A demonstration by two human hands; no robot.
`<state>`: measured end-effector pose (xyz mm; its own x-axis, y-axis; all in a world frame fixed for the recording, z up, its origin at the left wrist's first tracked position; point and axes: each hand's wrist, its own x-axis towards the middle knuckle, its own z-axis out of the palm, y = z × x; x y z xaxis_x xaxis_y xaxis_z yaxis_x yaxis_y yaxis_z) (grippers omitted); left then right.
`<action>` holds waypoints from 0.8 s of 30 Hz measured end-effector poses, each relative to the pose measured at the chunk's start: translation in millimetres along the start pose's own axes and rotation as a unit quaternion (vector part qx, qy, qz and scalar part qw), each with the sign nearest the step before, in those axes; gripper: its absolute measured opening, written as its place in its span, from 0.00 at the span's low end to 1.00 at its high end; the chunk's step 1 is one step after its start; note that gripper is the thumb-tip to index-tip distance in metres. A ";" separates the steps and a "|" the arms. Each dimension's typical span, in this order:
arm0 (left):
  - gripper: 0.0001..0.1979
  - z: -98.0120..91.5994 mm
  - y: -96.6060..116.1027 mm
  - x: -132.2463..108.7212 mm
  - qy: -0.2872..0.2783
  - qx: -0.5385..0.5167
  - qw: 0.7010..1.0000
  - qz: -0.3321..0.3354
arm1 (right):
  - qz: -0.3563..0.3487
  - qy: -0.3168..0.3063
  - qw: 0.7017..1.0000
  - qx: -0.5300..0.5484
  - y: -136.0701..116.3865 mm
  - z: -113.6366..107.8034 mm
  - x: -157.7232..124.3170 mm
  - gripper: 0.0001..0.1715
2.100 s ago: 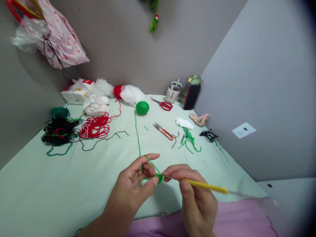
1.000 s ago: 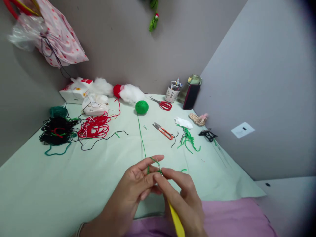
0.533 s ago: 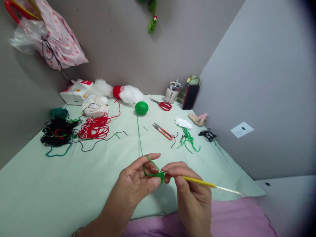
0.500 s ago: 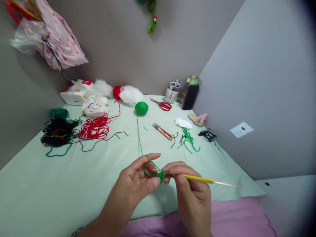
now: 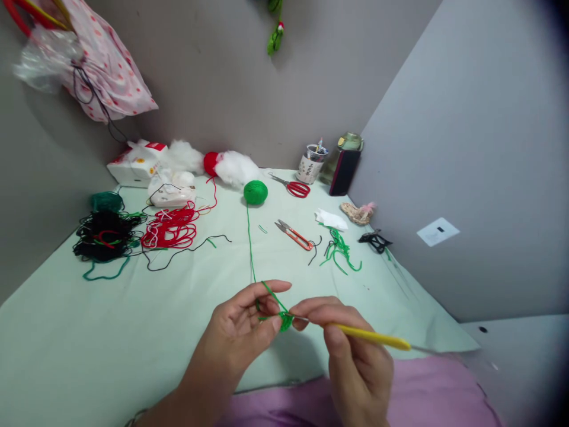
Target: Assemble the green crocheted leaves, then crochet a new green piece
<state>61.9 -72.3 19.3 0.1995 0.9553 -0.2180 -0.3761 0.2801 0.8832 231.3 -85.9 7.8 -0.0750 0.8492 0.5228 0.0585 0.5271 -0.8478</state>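
Observation:
Between thumb and fingers, my left hand (image 5: 242,326) pinches a small green crochet piece (image 5: 285,322). Green yarn (image 5: 250,249) runs from a green yarn ball (image 5: 255,193) over my raised left index finger and down to the piece. My right hand (image 5: 355,350) grips a crochet hook (image 5: 373,336) with a yellow handle, held like a pen. The hook's thin metal tip meets the top edge of the piece; whether it is inside a stitch I cannot tell. Both hands are just above the near part of the table.
Orange thread snips (image 5: 294,235) and red-handled scissors (image 5: 291,186) lie beyond my hands. Green yarn scraps (image 5: 340,249) are at the right, beside a black claw clip (image 5: 376,242). Red yarn (image 5: 171,228) and black yarn (image 5: 106,236) lie tangled at the left. A cup of pens (image 5: 312,164) stands at the back.
My right hand and the hook have shifted slightly right and down, and the hook's tip has drawn back to the piece. The green piece has turned a little in my left hand.

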 end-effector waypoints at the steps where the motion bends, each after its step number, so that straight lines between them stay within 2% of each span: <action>1: 0.14 0.2 -0.5 -0.1 0.003 0.007 1.000 0.007 | -0.020 -0.008 1.000 -0.019 -1.3 -0.6 -0.3 0.16; 5: 0.13 1.4 -4.9 -1.1 0.029 0.050 0.997 0.052 | -0.078 -0.043 0.991 -0.098 -6.4 -3.2 0.7 0.18; 8: 0.16 3.1 -7.5 -1.6 0.053 0.043 0.996 0.057 | -0.122 -0.075 0.968 -0.205 -7.3 -4.3 -0.6 0.21; 11: 0.22 4.4 -6.9 -0.7 0.046 -0.005 0.999 0.026 | -0.151 -0.083 0.945 -0.279 -3.0 -4.7 -6.3 0.27; 13: 0.24 5.2 -5.6 0.4 0.035 -0.030 0.999 0.018 | -0.157 -0.074 0.945 -0.276 2.1 -4.3 -10.8 0.31; 16: 0.23 6.8 -3.8 1.2 0.026 -0.062 0.998 0.013 | -0.163 -0.053 0.943 -0.285 9.9 -1.3 -15.7 0.31; 20: 0.23 7.8 -1.1 -0.4 -0.039 -0.164 0.982 -0.083 | -0.196 -0.039 0.919 -0.339 13.0 3.7 -16.6 0.32; 22: 0.20 6.4 0.8 -0.7 -0.045 -0.201 0.971 -0.119 | -0.175 -0.025 0.940 -0.291 10.2 5.0 -13.9 0.28; 24: 0.19 4.5 2.3 -0.1 -0.024 -0.201 0.972 -0.118 | -0.117 0.013 0.975 -0.190 6.3 6.2 -9.2 0.21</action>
<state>65.0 -72.1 23.2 0.3624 0.8569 -0.3666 -0.6351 0.5149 0.5758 226.1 -90.6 -2.9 -0.1055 0.7023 0.7040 0.4080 0.6762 -0.6134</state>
